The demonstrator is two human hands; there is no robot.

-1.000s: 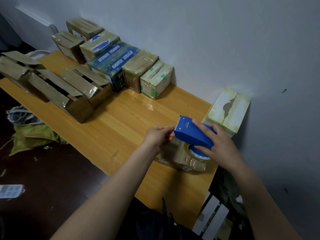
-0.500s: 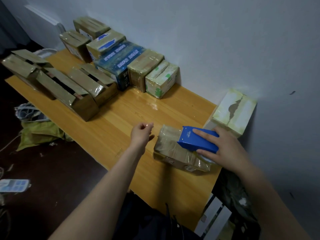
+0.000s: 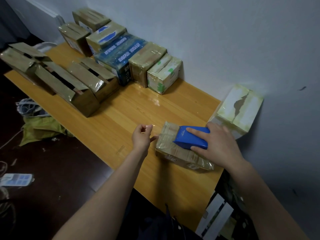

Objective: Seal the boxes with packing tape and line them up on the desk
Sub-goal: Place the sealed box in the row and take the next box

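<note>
A small brown box point(image 3: 174, 153) wrapped in clear tape lies near the desk's point(image 3: 121, 116) right end. On top of it sits a blue tape dispenser point(image 3: 192, 138), with my right hand point(image 3: 220, 146) holding it down flat. My left hand point(image 3: 142, 137) hovers just left of the box, thumb and forefinger pinched on a glinting end of clear tape. A row of taped boxes point(image 3: 149, 64) stands along the wall, among them a blue printed box point(image 3: 119, 56). Several brown boxes with loose flaps point(image 3: 81, 84) sit at the desk's left.
A white torn-top box point(image 3: 240, 108) stands at the desk's right corner against the wall. On the dark floor lie a green cloth point(image 3: 41, 129), a power strip point(image 3: 15, 179) and cables. White panels point(image 3: 216, 217) lean below the desk's right end.
My right hand has lowered the dispenser flat onto the small box. My left hand has drawn away from the dispenser to the left, its fingers pinched.
</note>
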